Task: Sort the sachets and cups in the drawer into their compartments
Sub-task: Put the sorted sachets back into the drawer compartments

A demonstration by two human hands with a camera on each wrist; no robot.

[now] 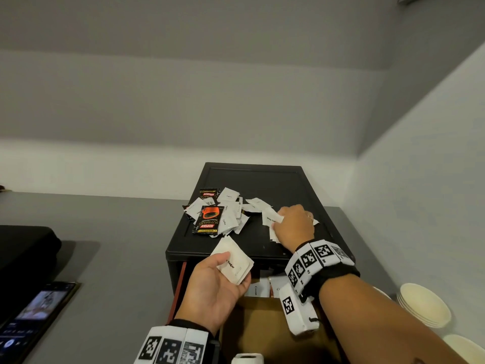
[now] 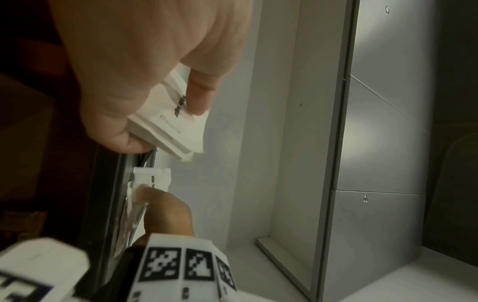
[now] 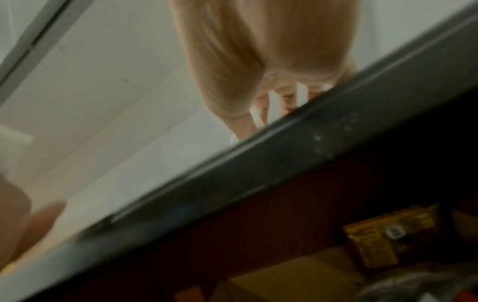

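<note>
A black drawer unit [image 1: 262,179] carries a loose pile of white sachets [image 1: 231,214] and black-and-red coffee sachets [image 1: 208,219] on its top. My left hand [image 1: 233,267] hovers at the unit's front edge, palm up, holding a small stack of white sugar sachets [image 1: 231,248] between thumb and fingers; the stack [image 2: 186,139] is also in the left wrist view. My right hand [image 1: 286,222] rests on the top's right side, fingers curled round a white sugar sachet [image 1: 271,218], which also shows as sachet [image 2: 155,177]. Below, the open drawer [image 1: 262,319] holds creamer sachets [image 1: 258,288].
Stacked paper cups [image 1: 422,303] sit on the counter right of the unit. A phone [image 1: 34,316] with a lit screen and a black case [image 1: 23,248] lie at the left. The wall corner stands close behind and to the right.
</note>
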